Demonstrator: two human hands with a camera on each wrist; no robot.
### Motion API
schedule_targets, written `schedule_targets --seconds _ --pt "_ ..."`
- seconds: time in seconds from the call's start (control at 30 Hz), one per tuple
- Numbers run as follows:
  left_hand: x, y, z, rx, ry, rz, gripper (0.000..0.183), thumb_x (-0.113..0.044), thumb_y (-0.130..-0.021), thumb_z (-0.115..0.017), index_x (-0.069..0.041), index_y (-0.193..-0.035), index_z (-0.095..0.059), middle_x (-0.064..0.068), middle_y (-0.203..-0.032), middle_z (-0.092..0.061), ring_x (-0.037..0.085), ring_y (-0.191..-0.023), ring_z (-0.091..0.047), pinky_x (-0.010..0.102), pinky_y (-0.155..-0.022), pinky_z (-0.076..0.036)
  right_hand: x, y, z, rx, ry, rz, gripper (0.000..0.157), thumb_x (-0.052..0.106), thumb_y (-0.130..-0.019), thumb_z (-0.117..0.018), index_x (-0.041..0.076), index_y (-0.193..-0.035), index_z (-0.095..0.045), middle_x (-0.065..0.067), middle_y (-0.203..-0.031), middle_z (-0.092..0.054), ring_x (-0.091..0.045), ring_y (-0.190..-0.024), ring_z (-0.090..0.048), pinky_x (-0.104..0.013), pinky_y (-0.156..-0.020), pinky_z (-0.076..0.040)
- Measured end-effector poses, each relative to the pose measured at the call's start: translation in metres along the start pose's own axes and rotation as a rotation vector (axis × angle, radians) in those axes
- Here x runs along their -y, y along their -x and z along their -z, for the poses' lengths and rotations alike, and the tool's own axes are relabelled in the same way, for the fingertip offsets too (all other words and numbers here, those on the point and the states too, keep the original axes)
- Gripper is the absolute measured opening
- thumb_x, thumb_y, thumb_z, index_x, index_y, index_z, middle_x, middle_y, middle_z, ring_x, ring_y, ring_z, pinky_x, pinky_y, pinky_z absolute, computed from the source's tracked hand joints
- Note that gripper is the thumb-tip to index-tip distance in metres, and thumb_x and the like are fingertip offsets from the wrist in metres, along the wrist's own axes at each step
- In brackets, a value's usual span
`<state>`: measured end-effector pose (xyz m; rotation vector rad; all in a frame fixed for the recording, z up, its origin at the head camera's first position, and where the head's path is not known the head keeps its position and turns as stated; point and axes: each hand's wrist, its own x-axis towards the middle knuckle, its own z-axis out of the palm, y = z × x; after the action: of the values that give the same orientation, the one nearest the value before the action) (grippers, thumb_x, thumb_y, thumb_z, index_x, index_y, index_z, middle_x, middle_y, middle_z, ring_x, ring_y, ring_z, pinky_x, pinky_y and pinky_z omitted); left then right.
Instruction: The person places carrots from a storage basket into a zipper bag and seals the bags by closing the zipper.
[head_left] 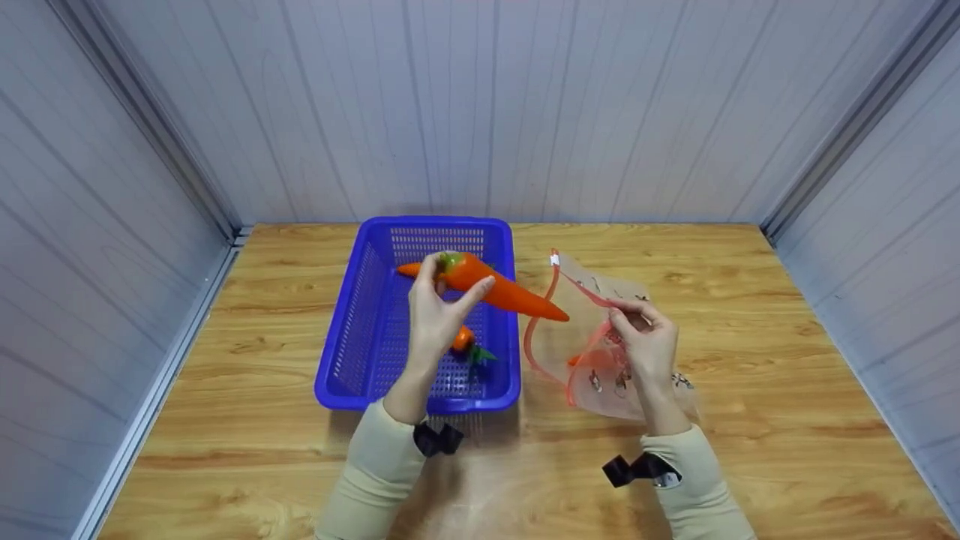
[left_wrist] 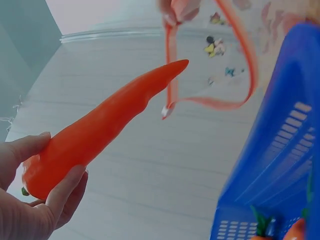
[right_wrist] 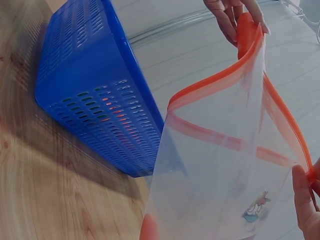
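A large orange toy carrot (head_left: 510,292) with a green top is held by its thick end in my left hand (head_left: 439,319), above the basket's right side. Its tip points right, at the mouth of a translucent zipper bag (head_left: 555,337) with an orange-red edge and small printed figures. My right hand (head_left: 649,337) pinches the bag's rim, and the mouth gapes. In the left wrist view the thumb and fingers (left_wrist: 65,190) curl round the carrot (left_wrist: 110,117). Something orange (right_wrist: 148,227) shows low at the bag in the right wrist view.
A blue slotted basket (head_left: 341,330) stands left of the bag on the wooden table (head_left: 750,315). Inside lie an orange carrot (head_left: 409,268), partly hidden by my left hand, and a small orange piece with green leaves (head_left: 463,339). Pale panel walls (head_left: 450,112) enclose the table.
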<state>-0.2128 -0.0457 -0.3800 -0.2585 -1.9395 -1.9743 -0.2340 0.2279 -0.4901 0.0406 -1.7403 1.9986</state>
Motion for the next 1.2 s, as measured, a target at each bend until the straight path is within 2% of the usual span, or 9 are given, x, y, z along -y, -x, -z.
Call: schedule_targets --seconds 0.1,0.17,0.33,0.6,0.9,0.93,1.0,1.13,1.2 --pt "0.006 0.010 -0.006 0.028 0.016 0.015 0.047 -0.011 -0.072 -0.073 0.003 -0.108 -0.047 0.016 -0.101 -0.058 0.022 -0.089 -0.060 0.031 -0.066 -0.052 0.020 0.004 -0.007 0.013 -0.023 -0.033 0.014 0.000 -0.074 -0.068 -0.003 -0.088 -0.067 -0.015 -0.080 -0.059 -0.017 -0.062 -0.058 -0.021 -0.048 -0.047" --pt "0.011 0.015 -0.010 0.050 0.023 0.023 0.047 -0.011 -0.073 -0.073 0.004 -0.109 -0.046 0.017 -0.102 -0.057 0.023 -0.091 -0.059 0.031 -0.066 -0.052 0.020 0.004 -0.007 0.015 -0.042 -0.040 0.014 -0.002 -0.074 -0.068 -0.004 -0.088 -0.067 -0.016 -0.081 -0.059 -0.017 -0.062 -0.058 -0.021 -0.048 -0.048" --pt "0.022 0.028 -0.020 0.088 0.027 0.043 0.048 -0.014 -0.074 -0.072 0.003 -0.112 -0.046 0.015 -0.103 -0.056 0.022 -0.090 -0.058 0.031 -0.070 -0.051 -0.020 -0.008 0.007 -0.007 -0.003 0.025 0.021 0.006 -0.073 -0.072 -0.004 -0.090 -0.067 -0.019 -0.082 -0.059 -0.020 -0.059 -0.058 -0.023 -0.045 -0.048" --pt "0.034 0.045 -0.039 0.163 0.006 0.109 0.050 -0.014 -0.072 -0.073 0.002 -0.112 -0.047 0.014 -0.104 -0.055 0.023 -0.092 -0.057 0.030 -0.072 -0.051 -0.032 -0.010 0.010 -0.031 0.002 0.018 0.022 0.009 -0.073 -0.072 -0.002 -0.091 -0.067 -0.021 -0.085 -0.059 -0.023 -0.061 -0.056 -0.023 -0.046 -0.048" --pt "0.044 0.050 -0.058 0.288 -0.114 0.104 0.044 -0.019 -0.073 -0.073 -0.001 -0.107 -0.052 0.011 -0.097 -0.059 0.018 -0.081 -0.059 0.028 -0.067 -0.051 -0.034 -0.012 0.011 -0.020 -0.020 0.015 0.023 0.008 -0.073 -0.072 -0.004 -0.092 -0.066 -0.020 -0.085 -0.059 -0.023 -0.064 -0.058 -0.025 -0.050 -0.050" --pt "0.045 0.050 -0.061 0.299 -0.116 0.105 0.043 -0.019 -0.074 -0.073 -0.001 -0.107 -0.053 0.011 -0.097 -0.059 0.018 -0.081 -0.059 0.029 -0.068 -0.051 -0.019 -0.007 0.005 -0.001 -0.068 0.003 0.019 0.004 -0.075 -0.070 -0.005 -0.092 -0.066 -0.020 -0.084 -0.059 -0.023 -0.063 -0.059 -0.026 -0.051 -0.051" --pt "0.046 0.050 -0.065 0.323 -0.122 0.106 0.041 -0.018 -0.074 -0.072 0.000 -0.107 -0.055 0.011 -0.096 -0.060 0.018 -0.081 -0.060 0.031 -0.070 -0.051 -0.016 -0.007 0.004 0.001 -0.091 -0.003 0.019 0.002 -0.075 -0.069 -0.007 -0.092 -0.065 -0.021 -0.084 -0.059 -0.024 -0.064 -0.059 -0.027 -0.051 -0.051" --pt "0.047 0.049 -0.072 0.384 -0.159 0.104 0.040 -0.012 -0.076 -0.070 0.003 -0.110 -0.056 0.013 -0.098 -0.061 0.019 -0.087 -0.060 0.029 -0.072 -0.051 -0.011 -0.005 0.002 0.004 -0.045 0.015 0.018 0.004 -0.076 -0.069 -0.004 -0.092 -0.066 -0.022 -0.085 -0.059 -0.026 -0.065 -0.059 -0.029 -0.052 -0.052" --pt "0.047 0.049 -0.073 0.409 -0.186 0.104 0.040 -0.008 -0.076 -0.069 0.004 -0.112 -0.056 0.013 -0.101 -0.061 0.019 -0.089 -0.060 0.028 -0.072 -0.051 -0.028 -0.011 0.007 -0.007 -0.005 0.041 0.021 0.008 -0.074 -0.071 -0.003 -0.092 -0.066 -0.022 -0.086 -0.059 -0.027 -0.065 -0.059 -0.029 -0.053 -0.052"
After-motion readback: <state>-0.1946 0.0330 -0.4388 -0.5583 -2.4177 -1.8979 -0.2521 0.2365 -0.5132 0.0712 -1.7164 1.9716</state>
